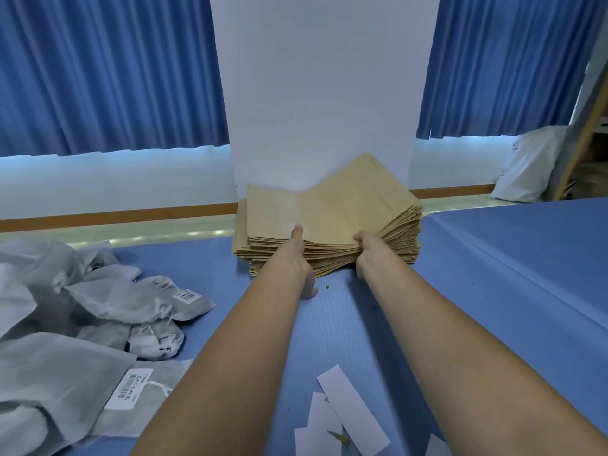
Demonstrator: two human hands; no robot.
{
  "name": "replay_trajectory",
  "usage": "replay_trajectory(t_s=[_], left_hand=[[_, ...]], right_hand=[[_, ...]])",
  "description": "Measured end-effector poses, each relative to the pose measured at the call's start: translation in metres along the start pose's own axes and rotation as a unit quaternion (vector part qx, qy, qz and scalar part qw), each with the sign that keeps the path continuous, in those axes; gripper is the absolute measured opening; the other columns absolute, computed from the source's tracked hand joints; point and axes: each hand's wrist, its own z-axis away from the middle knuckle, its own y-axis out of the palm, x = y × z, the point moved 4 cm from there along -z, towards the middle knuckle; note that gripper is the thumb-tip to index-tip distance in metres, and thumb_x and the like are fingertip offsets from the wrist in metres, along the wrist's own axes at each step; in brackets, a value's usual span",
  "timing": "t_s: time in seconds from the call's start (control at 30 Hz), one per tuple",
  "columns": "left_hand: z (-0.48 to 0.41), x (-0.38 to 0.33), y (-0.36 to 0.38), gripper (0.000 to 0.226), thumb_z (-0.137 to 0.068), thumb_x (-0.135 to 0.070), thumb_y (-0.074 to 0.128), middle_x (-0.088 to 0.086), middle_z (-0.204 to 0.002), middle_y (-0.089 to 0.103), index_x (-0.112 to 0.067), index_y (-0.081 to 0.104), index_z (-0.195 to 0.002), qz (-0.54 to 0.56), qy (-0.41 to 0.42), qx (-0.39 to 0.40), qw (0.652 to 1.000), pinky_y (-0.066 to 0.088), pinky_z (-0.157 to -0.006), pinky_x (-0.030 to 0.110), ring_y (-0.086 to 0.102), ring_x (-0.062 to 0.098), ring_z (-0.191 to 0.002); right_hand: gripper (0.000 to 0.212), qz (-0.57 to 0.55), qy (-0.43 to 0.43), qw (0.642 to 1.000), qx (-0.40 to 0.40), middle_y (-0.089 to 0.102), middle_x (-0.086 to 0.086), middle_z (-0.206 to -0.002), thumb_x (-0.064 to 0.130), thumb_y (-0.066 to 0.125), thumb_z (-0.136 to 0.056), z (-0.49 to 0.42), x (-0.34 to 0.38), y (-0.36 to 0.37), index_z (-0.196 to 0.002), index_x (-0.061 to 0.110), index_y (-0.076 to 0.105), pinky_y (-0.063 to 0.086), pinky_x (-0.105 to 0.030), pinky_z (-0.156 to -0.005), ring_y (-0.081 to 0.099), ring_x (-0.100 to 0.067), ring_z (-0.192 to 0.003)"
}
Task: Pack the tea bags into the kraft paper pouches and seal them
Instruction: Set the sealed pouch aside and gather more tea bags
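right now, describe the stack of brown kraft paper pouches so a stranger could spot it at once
Look to the far side of the blue table, below the white wall panel between blue curtains. There sits the stack of brown kraft paper pouches, its near edge gripped by the left hand and right hand. It is the only tan, flat-layered pile; the grey fabric bags lie crumpled.

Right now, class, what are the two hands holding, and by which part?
The stack of kraft paper pouches, by its near edge: left hand with thumb on top, right hand gripping beside it.
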Motion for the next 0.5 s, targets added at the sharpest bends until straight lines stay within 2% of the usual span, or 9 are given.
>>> replay_trajectory(t_s=[0.03, 0.13, 0.2, 0.3, 0.37, 0.4, 0.47, 0.5], left_hand=[[0.001, 0.000, -0.002, 0.084, -0.076, -0.059, 0.070, 0.010, -0.143, 0.042, -0.011, 0.041, -0.138, 0.006, -0.004, 0.008, 1.000, 0.029, -0.110, 0.049, 0.045, 0.033, -0.127], [0.001, -0.002, -0.008, 0.081, -0.081, -0.053, 0.069, 0.016, -0.144, 0.042, -0.008, 0.038, -0.140, 0.039, -0.023, 0.034, 0.998, 0.028, -0.111, 0.047, 0.045, 0.031, -0.129], [0.000, 0.004, -0.004, 0.084, -0.079, -0.054, 0.069, 0.019, -0.141, 0.044, -0.006, 0.036, -0.140, 0.028, -0.053, 0.059, 0.996, 0.030, -0.108, 0.051, 0.046, 0.031, -0.128], [0.002, 0.034, 0.015, 0.097, -0.071, -0.063, 0.070, 0.017, -0.131, 0.049, -0.002, 0.034, -0.138, 0.024, -0.129, 0.138, 0.982, 0.037, -0.103, 0.048, 0.052, 0.032, -0.121], [0.001, 0.039, 0.024, 0.088, -0.075, -0.062, 0.068, 0.014, -0.130, 0.054, -0.003, 0.041, -0.135, 0.063, -0.082, 0.147, 0.984, 0.045, -0.097, 0.041, 0.056, 0.031, -0.117], [-0.002, 0.037, 0.024, 0.076, -0.080, -0.056, 0.066, 0.012, -0.130, 0.056, -0.006, 0.046, -0.133, 0.091, -0.038, 0.130, 0.987, 0.049, -0.088, 0.038, 0.058, 0.030, -0.114], [-0.001, 0.037, 0.019, 0.049, -0.091, -0.036, 0.062, 0.012, -0.128, 0.060, -0.006, 0.053, -0.128, 0.133, 0.020, 0.114, 0.984, 0.055, -0.072, 0.037, 0.059, 0.028, -0.106], [0.001, 0.039, 0.016, 0.035, -0.094, -0.025, 0.057, 0.012, -0.127, 0.059, -0.004, 0.055, -0.123, 0.137, 0.041, 0.116, 0.983, 0.054, -0.074, 0.039, 0.058, 0.027, -0.102]], right_hand=[[0.028, 0.008, -0.002, 1.000, 0.000, 0.060, -0.006, -0.117, 0.019, 0.068, -0.081, 0.001, -0.001, -0.002, -0.107, 0.011, 0.061, 0.040, -0.029, -0.081, 0.057, -0.022, -0.108], [0.023, 0.005, -0.017, 1.000, 0.018, 0.060, -0.008, -0.124, 0.013, 0.068, -0.081, 0.002, -0.003, -0.003, -0.101, 0.013, 0.056, 0.045, -0.031, -0.090, 0.058, -0.025, -0.112], [0.032, -0.006, -0.034, 0.999, 0.020, 0.060, -0.010, -0.124, 0.013, 0.068, -0.081, -0.001, -0.006, -0.002, -0.111, 0.010, 0.057, 0.044, -0.032, -0.092, 0.057, -0.027, -0.114], [0.040, -0.004, -0.052, 0.999, 0.012, 0.061, -0.011, -0.115, 0.013, 0.070, -0.079, 0.004, -0.014, -0.007, -0.116, 0.004, 0.058, 0.045, -0.034, -0.088, 0.057, -0.026, -0.103], [0.041, -0.010, -0.049, 0.999, 0.014, 0.061, -0.014, -0.117, 0.009, 0.069, -0.079, 0.011, -0.017, -0.011, -0.117, 0.000, 0.057, 0.048, -0.036, -0.090, 0.058, -0.028, -0.102], [0.036, -0.013, -0.047, 0.999, 0.020, 0.061, -0.016, -0.116, 0.005, 0.067, -0.080, 0.016, -0.018, -0.014, -0.114, -0.001, 0.057, 0.051, -0.036, -0.087, 0.060, -0.028, -0.098], [0.010, -0.005, -0.031, 0.999, 0.037, 0.062, -0.013, -0.093, 0.001, 0.063, -0.084, 0.032, -0.019, -0.026, -0.091, -0.002, 0.057, 0.052, -0.024, -0.058, 0.056, -0.025, -0.071], [0.011, 0.002, -0.018, 0.999, 0.050, 0.058, -0.009, -0.079, 0.001, 0.061, -0.087, 0.039, -0.022, -0.031, -0.078, 0.000, 0.054, 0.046, -0.021, -0.045, 0.049, -0.020, -0.060]])
